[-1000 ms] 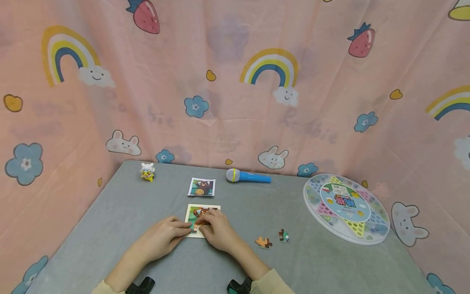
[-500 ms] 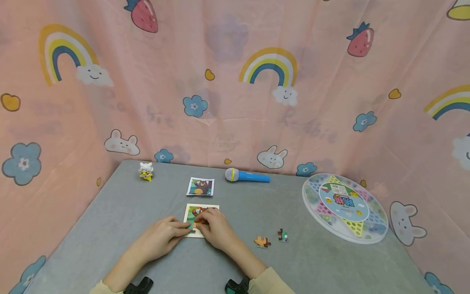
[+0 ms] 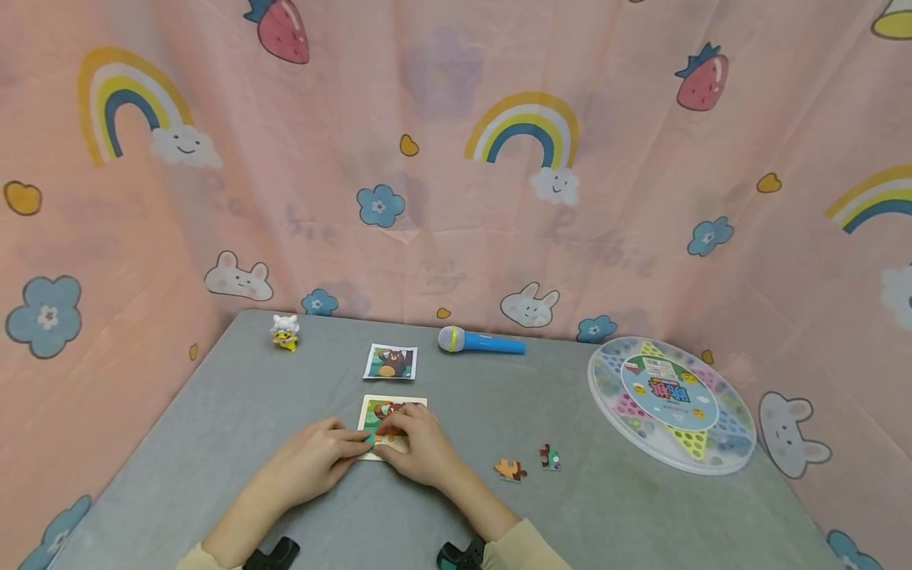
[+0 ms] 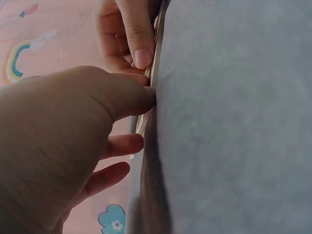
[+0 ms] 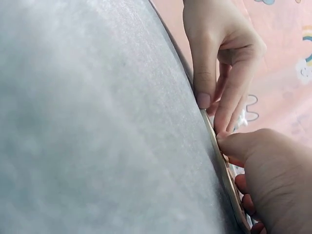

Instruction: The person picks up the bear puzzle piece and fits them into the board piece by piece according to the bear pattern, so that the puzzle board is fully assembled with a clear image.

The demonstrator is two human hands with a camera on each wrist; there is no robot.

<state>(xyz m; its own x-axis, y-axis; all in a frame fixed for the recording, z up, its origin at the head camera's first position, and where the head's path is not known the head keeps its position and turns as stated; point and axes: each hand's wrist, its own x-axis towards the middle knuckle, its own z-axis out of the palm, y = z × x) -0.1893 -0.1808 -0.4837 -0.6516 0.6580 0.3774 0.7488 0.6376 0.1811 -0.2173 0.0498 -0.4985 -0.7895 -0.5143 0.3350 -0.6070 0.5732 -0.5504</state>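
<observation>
A small square jigsaw puzzle (image 3: 372, 409) with a bear picture and a cream frame lies flat on the grey table. My left hand (image 3: 313, 463) holds the frame's lower left side, its thumb at the near edge in the left wrist view (image 4: 78, 131). Over the puzzle's lower middle, my right hand (image 3: 420, 447) pinches an orange puzzle piece (image 3: 380, 440) between thumb and index finger, mostly hidden by the fingers. In the right wrist view, the right thumb (image 5: 234, 143) sits just above the frame's edge, close to the left fingers. Two loose puzzle pieces (image 3: 511, 470) lie to the right.
Behind the puzzle lies a bear picture card (image 3: 390, 362). A blue toy microphone (image 3: 492, 343) and a small white-and-yellow figurine (image 3: 285, 332) are at the table's back. A round game board (image 3: 670, 404) stands at right. Black wrist devices (image 3: 461, 554) show near the front.
The right thumb and index finger have shifted slightly left and down on the puzzle, baring more of its cream surface. The left hand stays at the frame.
</observation>
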